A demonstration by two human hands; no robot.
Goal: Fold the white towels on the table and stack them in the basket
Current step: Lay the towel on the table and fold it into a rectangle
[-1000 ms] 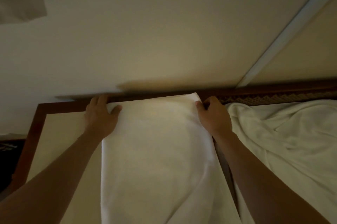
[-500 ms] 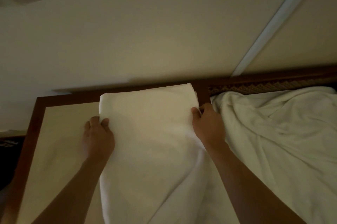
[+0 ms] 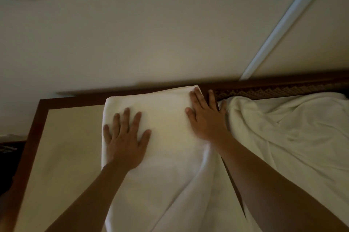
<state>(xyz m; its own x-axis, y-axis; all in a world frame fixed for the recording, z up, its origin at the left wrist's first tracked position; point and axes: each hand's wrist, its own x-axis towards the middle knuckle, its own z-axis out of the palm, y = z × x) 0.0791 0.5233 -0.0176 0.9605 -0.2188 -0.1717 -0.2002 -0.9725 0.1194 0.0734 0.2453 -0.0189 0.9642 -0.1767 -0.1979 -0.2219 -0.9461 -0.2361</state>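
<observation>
The bottom edge cut off my white towel (image 3: 166,156); the crumpled towel (image 3: 287,137) ran off right; my right little finger blurred.

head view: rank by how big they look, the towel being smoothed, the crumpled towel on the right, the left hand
1-2. Towel being smoothed and crumpled towel: alike, both cut off by the frame, so unranked.
3. Left hand, clearly smallest.

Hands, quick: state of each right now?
Left hand: open, fingers spread, pressing flat on the folded white towel.
Right hand: open, straight fingers resting on the towel's right edge.
</observation>
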